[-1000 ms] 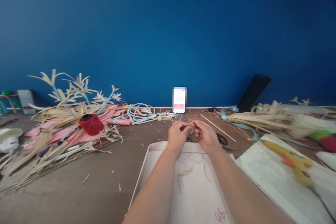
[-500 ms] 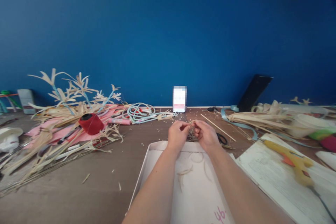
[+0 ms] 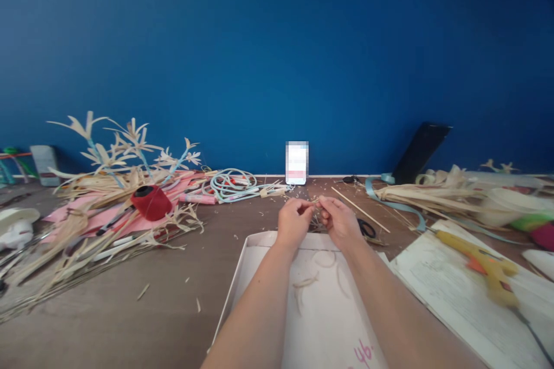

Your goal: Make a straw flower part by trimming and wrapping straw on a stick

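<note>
My left hand and my right hand meet over the far edge of a white tray. Both are closed in a pinch on a thin pale straw strip held between their fingertips. Loose curled straw bits lie on the tray's floor under my forearms. Black scissors lie just right of my right hand.
A heap of dried straw and straw flowers with a red thread spool fills the left. Pale blue cord and a phone stand at the back. A yellow glue gun lies on papers at right.
</note>
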{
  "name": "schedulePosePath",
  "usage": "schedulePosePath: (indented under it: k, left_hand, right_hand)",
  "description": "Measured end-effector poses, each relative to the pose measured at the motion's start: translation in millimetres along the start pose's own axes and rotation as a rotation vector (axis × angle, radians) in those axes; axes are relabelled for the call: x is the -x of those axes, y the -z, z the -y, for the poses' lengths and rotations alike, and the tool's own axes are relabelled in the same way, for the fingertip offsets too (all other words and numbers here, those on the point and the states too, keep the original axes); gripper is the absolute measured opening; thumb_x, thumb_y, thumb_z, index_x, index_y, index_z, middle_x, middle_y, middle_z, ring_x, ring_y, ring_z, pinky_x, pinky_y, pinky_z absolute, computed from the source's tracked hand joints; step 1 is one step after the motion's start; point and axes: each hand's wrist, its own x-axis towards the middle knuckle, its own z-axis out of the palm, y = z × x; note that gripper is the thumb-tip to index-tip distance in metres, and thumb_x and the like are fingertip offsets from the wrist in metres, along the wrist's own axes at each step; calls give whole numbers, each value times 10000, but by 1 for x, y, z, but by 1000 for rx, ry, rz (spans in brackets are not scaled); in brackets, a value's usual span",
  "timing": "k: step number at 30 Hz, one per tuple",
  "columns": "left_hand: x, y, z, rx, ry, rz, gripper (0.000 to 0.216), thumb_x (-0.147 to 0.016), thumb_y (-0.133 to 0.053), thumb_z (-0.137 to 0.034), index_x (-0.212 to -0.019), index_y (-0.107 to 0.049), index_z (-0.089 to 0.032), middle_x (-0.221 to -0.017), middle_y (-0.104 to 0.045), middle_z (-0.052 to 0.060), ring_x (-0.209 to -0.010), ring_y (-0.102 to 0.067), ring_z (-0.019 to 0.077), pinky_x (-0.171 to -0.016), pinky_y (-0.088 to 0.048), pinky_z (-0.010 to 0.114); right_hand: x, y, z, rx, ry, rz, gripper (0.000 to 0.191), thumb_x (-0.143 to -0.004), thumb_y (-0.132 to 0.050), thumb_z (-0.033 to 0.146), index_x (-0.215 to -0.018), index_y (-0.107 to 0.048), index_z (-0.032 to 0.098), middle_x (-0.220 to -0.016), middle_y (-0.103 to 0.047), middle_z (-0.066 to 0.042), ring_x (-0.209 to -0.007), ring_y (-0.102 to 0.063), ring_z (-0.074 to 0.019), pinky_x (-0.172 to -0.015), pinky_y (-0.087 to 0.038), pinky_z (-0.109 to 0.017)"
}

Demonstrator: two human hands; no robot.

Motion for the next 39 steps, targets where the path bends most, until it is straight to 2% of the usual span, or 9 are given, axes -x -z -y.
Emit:
schedulePosePath:
  k: [6, 10, 13, 17, 24, 31, 36, 39]
  left_hand:
    - [2, 3, -7, -9, -35, -13, 156, -745, -575, -295, -760, -658, -165, -754, -565, 14, -648, -485, 91, -628, -396, 211]
    - [0, 7, -5, 8, -10, -85, 221, -782, -527, -332, -855, -655, -169, -845, -595, 36, -641, -487, 89, -646, -410, 218]
    - [-3, 7, 0, 47, 57, -10, 252, -780, -526, -323, -939, -656, -177, -839, -631, 42, -636, -513, 98, -627, -420, 217]
    - [-3, 5, 1, 135, 167, 153, 292, -783, -513, -314, -1012, -639, -184, -717, -633, 20, -489, -491, 77, -499, -400, 201]
    - [-3, 9, -9, 218, 273, 295, 325, -805, -472, -381, -971, -639, -157, -471, -533, -18, -388, -481, 87, -392, -370, 185]
    - [-5, 7, -7, 322, 338, 307, 239, -768, -543, -341, -794, -626, -118, -561, -574, 8, -491, -551, 93, -525, -485, 226]
    - [-7, 5, 0, 337, 308, 364, 253, -672, -654, -303, -850, -656, -123, -622, -600, 2, -533, -533, 81, -579, -481, 225]
    - [-7, 4, 3, 272, 312, 363, 219, -668, -651, -255, -842, -665, -123, -591, -592, -7, -507, -514, 73, -558, -464, 213]
  right_hand:
    - [-3, 5, -3, 269, 157, -65, 275, -648, -688, 437, -686, -620, 173, -470, -476, 55, -398, -357, -55, -377, -269, -190]
    - [-2, 8, 2, 338, 202, -89, 300, -661, -666, 469, -684, -607, 176, -472, -470, 52, -412, -365, -62, -385, -277, -190]
    - [-2, 7, 5, 336, 197, -82, 312, -649, -670, 478, -662, -587, 178, -475, -473, 52, -405, -362, -64, -378, -272, -194]
    - [-1, 6, 6, 391, 196, -83, 315, -651, -663, 486, -672, -588, 181, -490, -497, 45, -409, -377, -73, -383, -284, -201]
    - [3, 3, 10, 510, 201, -95, 341, -658, -639, 513, -682, -598, 175, -453, -474, 49, -406, -377, -90, -395, -291, -222]
    - [4, 4, 11, 529, 190, -125, 348, -648, -632, 528, -658, -584, 184, -423, -454, 58, -384, -364, -94, -379, -269, -228]
    - [4, 3, 11, 552, 222, -108, 350, -661, -621, 522, -665, -590, 174, -430, -450, 53, -400, -369, -92, -398, -291, -220]
    - [4, 4, 12, 588, 225, -106, 357, -670, -610, 527, -664, -588, 171, -437, -456, 48, -401, -369, -94, -397, -289, -220]
